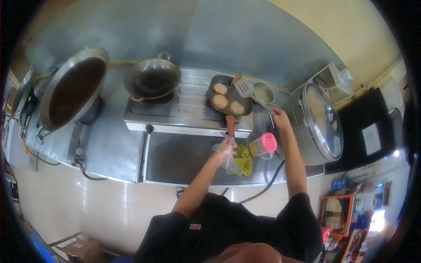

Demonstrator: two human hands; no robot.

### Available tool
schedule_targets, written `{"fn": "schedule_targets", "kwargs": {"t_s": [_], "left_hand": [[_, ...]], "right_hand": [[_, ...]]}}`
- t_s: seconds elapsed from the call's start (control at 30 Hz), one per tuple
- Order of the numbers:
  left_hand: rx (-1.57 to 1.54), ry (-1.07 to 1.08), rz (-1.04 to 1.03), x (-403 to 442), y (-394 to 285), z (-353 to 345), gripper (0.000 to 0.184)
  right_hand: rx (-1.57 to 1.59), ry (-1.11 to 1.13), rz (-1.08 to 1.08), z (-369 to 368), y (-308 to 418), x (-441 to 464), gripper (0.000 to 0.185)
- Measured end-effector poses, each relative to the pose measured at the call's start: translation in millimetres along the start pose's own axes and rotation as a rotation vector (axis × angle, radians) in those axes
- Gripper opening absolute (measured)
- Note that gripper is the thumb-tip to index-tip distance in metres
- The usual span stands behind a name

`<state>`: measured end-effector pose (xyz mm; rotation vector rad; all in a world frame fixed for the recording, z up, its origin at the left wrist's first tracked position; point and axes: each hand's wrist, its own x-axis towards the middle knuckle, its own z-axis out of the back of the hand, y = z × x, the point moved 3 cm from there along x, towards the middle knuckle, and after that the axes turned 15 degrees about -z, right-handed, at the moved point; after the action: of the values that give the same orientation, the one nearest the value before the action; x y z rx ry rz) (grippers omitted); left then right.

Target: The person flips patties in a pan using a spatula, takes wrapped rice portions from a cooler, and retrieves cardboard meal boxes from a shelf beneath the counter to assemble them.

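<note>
My right hand (279, 118) is closed on the handle of a slotted spatula (246, 89), whose blade is over the right rim of a dark square pan (224, 114). Three pale patties (220, 101) lie in the pan, which stands on the stove's right side. Near the pan's reddish-brown handle (230, 126) is my left hand (226, 148), in a clear plastic glove or bag. Its fingers look closed round the handle's lower end. A green cloth (242, 161) lies beside it. To the right stands a jug (262, 146) with a pink lid and yellow liquid.
An empty-looking wok (152, 79) sits on the stove (190, 98). Far left is a large wok (75, 91) of dark liquid. A small metal bowl (263, 92) stands behind the spatula. At the right is a big lidded pot (323, 122); a dark hose (272, 180) hangs below.
</note>
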<state>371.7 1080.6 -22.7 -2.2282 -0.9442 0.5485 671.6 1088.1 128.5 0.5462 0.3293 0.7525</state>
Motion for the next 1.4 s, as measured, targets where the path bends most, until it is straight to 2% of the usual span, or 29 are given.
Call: {"fn": "schedule_targets", "kwargs": {"t_s": [0.03, 0.07, 0.13, 0.33, 0.43, 0.53, 0.63, 0.73, 0.83, 0.93, 1.03, 1.13, 1.23, 1.33, 1.4], "left_hand": [[-0.021, 0.0, -0.009, -0.7, -1.9, -1.6, 0.027], [-0.042, -0.001, -0.018, -1.6, -3.8, -2.8, 0.027], [-0.029, -0.006, -0.018, 0.0, -5.2, -2.1, 0.027], [-0.023, 0.003, 0.001, -2.0, -6.5, -1.3, 0.027], [0.002, 0.021, -0.012, -2.8, -2.8, -3.0, 0.028], [-0.002, -0.016, -0.011, -6.3, -5.1, -6.3, 0.028], [0.024, -0.02, 0.002, -6.9, -11.5, -6.5, 0.028], [0.046, -0.002, -0.003, -6.6, -7.7, -6.3, 0.027], [0.07, 0.017, -0.009, -6.8, -10.2, -6.5, 0.025], [0.08, -0.001, 0.011, -10.2, -13.7, -8.7, 0.024], [0.079, -0.016, -0.043, -4.3, -4.6, -7.6, 0.027], [0.052, -0.027, -0.02, -7.3, -11.1, -5.2, 0.028], [0.035, -0.028, -0.011, -9.2, -15.6, -3.3, 0.029], [0.032, -0.007, -0.032, -4.8, -10.2, -0.6, 0.029], [0.025, -0.004, -0.04, -5.4, -11.4, -0.7, 0.029]], "right_hand": [[-0.155, -0.152, 0.132, 6.6, 3.2, -7.3, 0.034], [-0.206, -0.189, 0.119, 10.4, 2.5, -12.9, 0.033], [-0.307, -0.268, 0.098, 30.5, 54.2, -55.7, 0.032], [-0.373, -0.296, 0.08, 46.9, 86.7, -66.4, 0.032], [-0.375, -0.209, 0.129, 29.5, 89.2, -45.3, 0.031], [-0.502, -0.13, 0.145, 21.8, 104.6, -37.9, 0.03], [-0.457, -0.099, 0.2, 39.9, 124.7, -35.0, 0.03], [-0.599, 0.049, 0.246, 33.7, 152.0, -29.2, 0.031], [-0.619, 0.125, 0.19, 10.6, 166.3, -8.6, 0.032], [-0.56, 0.134, 0.209, -11.6, 160.6, 14.8, 0.033], [-0.211, 0.26, -0.09, -25.3, 144.0, 1.2, 0.031], [-0.022, 0.236, -0.136, -28.7, 114.3, -1.0, 0.028], [-0.132, 0.009, 0.158, -17.7, 106.3, -12.8, 0.024], [-0.458, -0.367, 0.436, -18.0, 126.2, -55.1, 0.025], [-0.55, -0.33, 0.438, -19.4, 145.8, -87.5, 0.029]]}}
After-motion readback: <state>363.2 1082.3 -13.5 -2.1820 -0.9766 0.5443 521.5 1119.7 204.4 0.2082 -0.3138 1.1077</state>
